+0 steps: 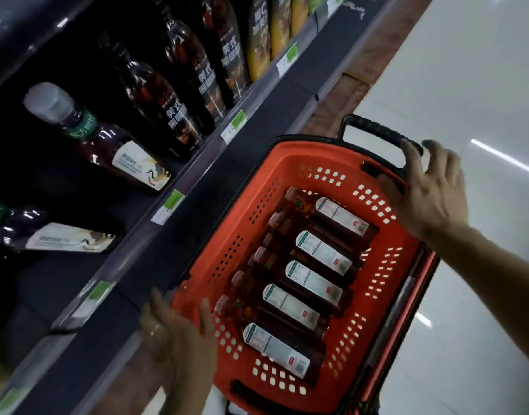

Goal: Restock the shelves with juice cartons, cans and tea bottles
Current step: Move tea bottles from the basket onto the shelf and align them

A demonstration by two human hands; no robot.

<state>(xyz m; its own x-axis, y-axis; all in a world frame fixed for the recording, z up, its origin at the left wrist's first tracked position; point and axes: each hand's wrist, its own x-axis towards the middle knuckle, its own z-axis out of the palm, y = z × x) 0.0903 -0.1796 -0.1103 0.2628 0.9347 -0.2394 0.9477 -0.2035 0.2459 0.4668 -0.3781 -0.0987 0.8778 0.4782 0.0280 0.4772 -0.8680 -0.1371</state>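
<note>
Here the red basket [287, 163] is being steadied beside the shelf [197, 187], and the step in hand is judged to be settling it before any bottle is lifted out. The right hand [434, 193] is laid at the far corner of the basket, by the black handle [377, 130]; its fingers are spread and only loosely bent, and whether the handle is actually gripped cannot be told through the blur. The left hand [179, 333] is set against the near corner on the shelf side, fingers straight and apart, nothing held; a ring is seen on one finger. The tea bottles [305, 283] are lying in a row along the basket floor, labels up, caps toward the shelf side. On the shelf, similar dark bottles [173, 94] are stood upright at the front edge, with a gap behind the two white-labelled ones [119, 151]. The basket is best brought to rest close against the shelf lip and kept level, so that the row is not rolled. A bottle should then be taken round its body rather than its cap, and stood label-forward in the gap.
</note>
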